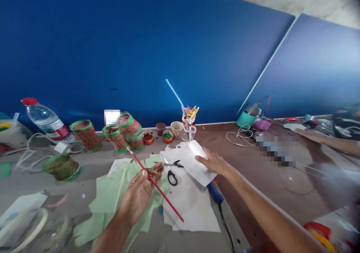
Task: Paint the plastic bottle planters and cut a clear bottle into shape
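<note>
My left hand (142, 189) holds a thin red paintbrush (165, 196) slantwise, its bristle end pointing up toward the painted pots. Something small and dark lies by its fingers; I cannot make out what. My right hand (213, 161) grips a white paper roll (198, 149) over a loose white sheet (204, 174). Between the hands, open black-handled scissors (172, 178) rest on white paper (189, 211). Pale green paper sheets (105, 195) lie under my left hand. A blue glue gun (215, 193) with a black cord is partly beneath the sheet by my right forearm.
Brown, green-rimmed pots (86, 134) and a red-capped water bottle (47, 119) stand at the left. Small paint cups (168, 136) and a cup of utensils (189, 114) line the blue partition (140, 57). At the right are a teal container (247, 118), cables and another person's arm (323, 138).
</note>
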The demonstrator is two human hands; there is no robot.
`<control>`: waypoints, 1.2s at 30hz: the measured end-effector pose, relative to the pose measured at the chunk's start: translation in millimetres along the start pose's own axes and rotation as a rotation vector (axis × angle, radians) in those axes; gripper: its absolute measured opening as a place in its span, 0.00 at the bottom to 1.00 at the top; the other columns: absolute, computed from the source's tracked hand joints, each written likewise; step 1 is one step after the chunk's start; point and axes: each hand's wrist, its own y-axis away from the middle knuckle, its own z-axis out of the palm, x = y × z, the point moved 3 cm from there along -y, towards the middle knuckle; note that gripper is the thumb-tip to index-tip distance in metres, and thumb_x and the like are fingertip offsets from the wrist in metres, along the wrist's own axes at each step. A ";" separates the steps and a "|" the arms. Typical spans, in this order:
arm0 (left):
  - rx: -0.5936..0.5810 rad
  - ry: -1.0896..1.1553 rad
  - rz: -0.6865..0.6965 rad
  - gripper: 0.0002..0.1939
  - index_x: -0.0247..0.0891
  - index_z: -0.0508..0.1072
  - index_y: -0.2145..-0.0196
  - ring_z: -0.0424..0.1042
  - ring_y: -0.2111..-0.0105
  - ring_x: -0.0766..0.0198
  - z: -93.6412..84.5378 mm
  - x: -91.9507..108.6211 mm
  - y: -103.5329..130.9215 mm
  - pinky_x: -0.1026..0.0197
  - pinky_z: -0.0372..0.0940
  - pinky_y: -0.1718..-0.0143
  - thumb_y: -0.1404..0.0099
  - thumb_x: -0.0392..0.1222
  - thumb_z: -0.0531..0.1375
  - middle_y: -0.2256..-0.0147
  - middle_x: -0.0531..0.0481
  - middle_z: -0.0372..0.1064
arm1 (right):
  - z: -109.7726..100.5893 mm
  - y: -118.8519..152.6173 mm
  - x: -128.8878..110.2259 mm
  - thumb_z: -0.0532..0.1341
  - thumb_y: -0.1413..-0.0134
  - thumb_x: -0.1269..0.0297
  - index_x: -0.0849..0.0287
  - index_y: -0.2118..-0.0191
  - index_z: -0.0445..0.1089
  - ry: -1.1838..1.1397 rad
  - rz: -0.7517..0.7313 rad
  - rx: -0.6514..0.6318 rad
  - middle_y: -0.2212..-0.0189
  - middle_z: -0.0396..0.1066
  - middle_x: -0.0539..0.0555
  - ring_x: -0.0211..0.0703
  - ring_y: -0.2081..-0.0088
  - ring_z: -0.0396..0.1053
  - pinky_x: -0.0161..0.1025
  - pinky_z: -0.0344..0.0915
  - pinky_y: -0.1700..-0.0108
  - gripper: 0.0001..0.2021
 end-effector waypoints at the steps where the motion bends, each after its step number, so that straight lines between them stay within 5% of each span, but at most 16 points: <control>1: -0.004 0.001 0.000 0.11 0.37 0.77 0.71 0.66 0.45 0.48 0.1 0.1 0.4 0.46 0.49 0.38 0.42 0.49 0.64 0.52 0.42 0.74 | 6.3 2.7 -7.1 0.56 0.46 0.46 0.58 0.40 0.60 0.004 -0.040 0.007 0.44 0.67 0.62 0.60 0.44 0.64 0.51 0.58 0.45 0.31; 5: -0.011 0.007 0.006 0.11 0.38 0.77 0.70 0.68 0.47 0.49 2.0 2.1 2.4 0.47 0.52 0.39 0.42 0.49 0.64 0.53 0.43 0.75 | 14.9 5.9 -15.3 0.56 0.46 0.53 0.67 0.36 0.51 0.001 -0.078 -0.060 0.45 0.67 0.69 0.64 0.48 0.68 0.53 0.62 0.49 0.36; 8: -0.026 0.001 0.031 0.11 0.37 0.78 0.70 0.68 0.47 0.49 3.6 4.0 3.6 0.49 0.54 0.40 0.41 0.49 0.63 0.54 0.42 0.75 | 1.0 7.2 -9.7 0.57 0.48 0.58 0.68 0.35 0.50 0.009 -0.070 -0.025 0.42 0.63 0.68 0.65 0.47 0.67 0.53 0.62 0.48 0.36; 17: -0.036 0.000 0.035 0.12 0.37 0.77 0.69 0.67 0.46 0.49 5.0 6.6 6.3 0.46 0.50 0.39 0.39 0.49 0.62 0.53 0.41 0.75 | -105.5 36.8 -35.0 0.61 0.51 0.50 0.58 0.38 0.55 -0.410 -0.365 0.535 0.44 0.65 0.62 0.60 0.46 0.65 0.54 0.63 0.47 0.35; 21: -0.052 0.004 0.045 0.12 0.37 0.77 0.69 0.67 0.47 0.49 4.2 5.6 5.6 0.46 0.51 0.39 0.38 0.48 0.61 0.53 0.42 0.75 | -129.2 36.0 -54.0 0.45 0.39 0.50 0.54 0.41 0.58 -0.762 -0.481 0.679 0.51 0.69 0.60 0.56 0.52 0.70 0.51 0.69 0.57 0.25; 25: -0.029 -0.014 0.055 0.12 0.37 0.78 0.70 0.68 0.48 0.49 3.6 4.8 4.6 0.47 0.54 0.42 0.41 0.49 0.63 0.55 0.41 0.75 | -124.3 18.8 -72.6 0.55 0.48 0.56 0.54 0.45 0.59 -1.036 -0.570 0.583 0.54 0.70 0.57 0.54 0.55 0.70 0.50 0.70 0.58 0.23; 30: -0.013 -0.049 0.062 0.13 0.37 0.78 0.71 0.68 0.50 0.49 2.9 4.0 4.9 0.48 0.57 0.44 0.40 0.50 0.63 0.56 0.41 0.75 | -92.8 -21.8 -98.5 0.66 0.63 0.63 0.58 0.54 0.65 -1.115 -0.504 0.182 0.62 0.71 0.55 0.53 0.60 0.70 0.50 0.70 0.60 0.25; 36: 0.003 -0.076 0.056 0.13 0.36 0.78 0.71 0.68 0.50 0.49 -0.3 0.7 3.6 0.49 0.57 0.45 0.38 0.49 0.60 0.56 0.40 0.75 | -57.3 -81.6 -132.1 0.67 0.67 0.60 0.58 0.54 0.63 -1.128 -0.383 0.198 0.65 0.69 0.53 0.50 0.64 0.69 0.47 0.68 0.63 0.28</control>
